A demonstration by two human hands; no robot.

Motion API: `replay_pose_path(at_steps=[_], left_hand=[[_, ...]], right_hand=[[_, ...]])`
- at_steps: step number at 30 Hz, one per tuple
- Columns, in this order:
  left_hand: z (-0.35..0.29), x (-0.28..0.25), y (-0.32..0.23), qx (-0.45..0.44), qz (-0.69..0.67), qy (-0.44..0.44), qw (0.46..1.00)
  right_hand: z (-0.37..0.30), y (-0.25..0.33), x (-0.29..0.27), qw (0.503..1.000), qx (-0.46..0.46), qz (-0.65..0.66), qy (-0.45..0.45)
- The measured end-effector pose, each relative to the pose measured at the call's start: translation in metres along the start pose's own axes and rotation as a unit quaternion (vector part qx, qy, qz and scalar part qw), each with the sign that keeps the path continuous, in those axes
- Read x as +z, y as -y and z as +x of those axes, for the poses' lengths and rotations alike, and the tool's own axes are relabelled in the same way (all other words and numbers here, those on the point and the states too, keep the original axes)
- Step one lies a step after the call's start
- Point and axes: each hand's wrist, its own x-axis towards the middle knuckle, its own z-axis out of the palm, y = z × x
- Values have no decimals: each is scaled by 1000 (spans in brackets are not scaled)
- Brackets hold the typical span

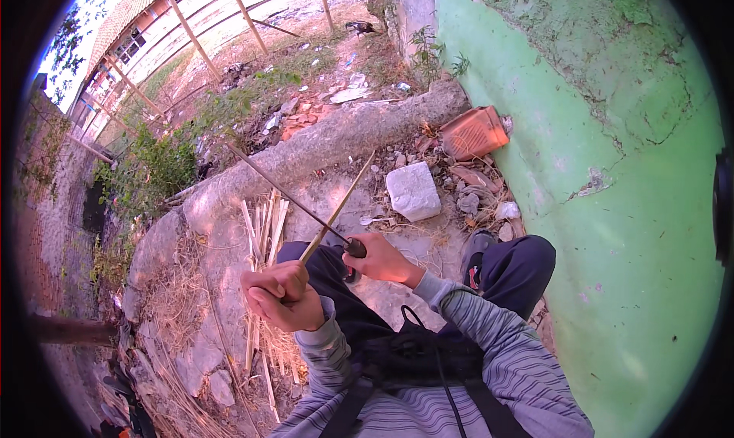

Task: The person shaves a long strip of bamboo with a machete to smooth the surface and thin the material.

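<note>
My left hand [284, 294] is closed around the lower end of a thin bamboo strip [342, 210], which slants up and away to the right. In my right hand [382, 260] is the dark handle of a long knife [287, 192]. Its narrow blade points up and to the left, crossing the strip just above my hands. The view does not let me tell whether blade and strip touch at the crossing. Beyond my left hand, several pale split bamboo strips [264, 227] lie on the ground, with shavings [284, 346] beside them.
A white stone block [413, 192] sits ahead of my right knee, with an orange roof tile [474, 132] and rubble behind it. A green wall [634, 254] rises close on my right. A low rounded concrete ledge [306, 151] curves across in front, and bushes [157, 162] grow past it.
</note>
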Motion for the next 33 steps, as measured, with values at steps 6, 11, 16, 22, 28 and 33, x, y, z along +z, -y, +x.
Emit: replay_pose_path(at_steps=[6, 11, 16, 22, 28, 33], left_hand=[[-2, 1, 1, 4, 25, -16, 1000], [-2, 5, 2, 10, 33, -10, 999], [-8, 9, 1, 6, 22, 22, 999], [-3, 7, 1, 12, 29, -2, 1000], [-1, 4, -1, 16, 28, 2, 999], [-2, 5, -4, -2, 39, 3, 999]], right_hand=[[-4, 16, 1, 1000, -19, -19, 14], [7, -12, 2, 999, -6, 32, -2], [32, -80, -18, 995, 76, -34, -46], [15, -53, -4, 999, 26, -13, -24], [24, -78, -5, 1000, 17, -5, -22], [43, -161, -33, 967, 244, 54, -44]])
